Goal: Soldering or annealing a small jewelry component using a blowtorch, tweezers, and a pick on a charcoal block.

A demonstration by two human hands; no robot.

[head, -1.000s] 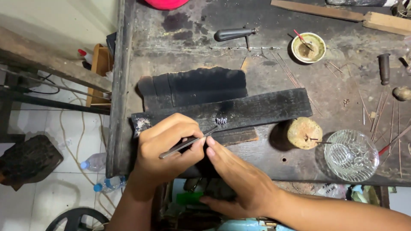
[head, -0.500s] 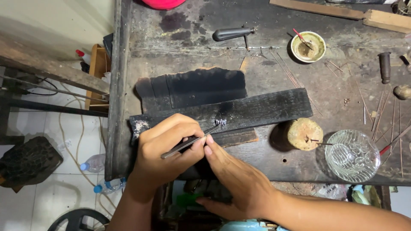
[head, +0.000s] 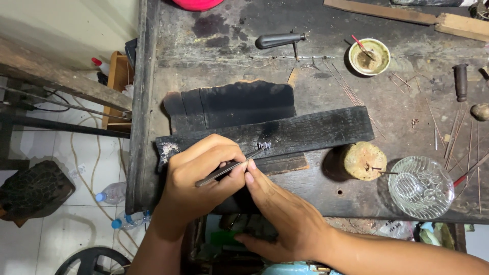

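My left hand (head: 201, 175) grips thin metal tweezers (head: 229, 167). Their tips hold a tiny silvery piece (head: 265, 146) on a charred black wooden block (head: 305, 135). My right hand (head: 277, 211) rests at the bench's front edge, its index fingertip pressed against the tweezers beside my left thumb. A second charred slab (head: 234, 104) lies just behind the block.
On the dark workbench (head: 326, 66) stand a clear glass bowl (head: 422, 187), a yellowish lump with a pin (head: 363, 160), a small dish of paste (head: 369, 56), a black-handled tool (head: 280, 39) and several thin wires (head: 458, 132). Plastic bottles (head: 112, 193) lie on the tiled floor at left.
The hands stay in nearly the same place. The tweezer tips have crept slightly along the charred block.
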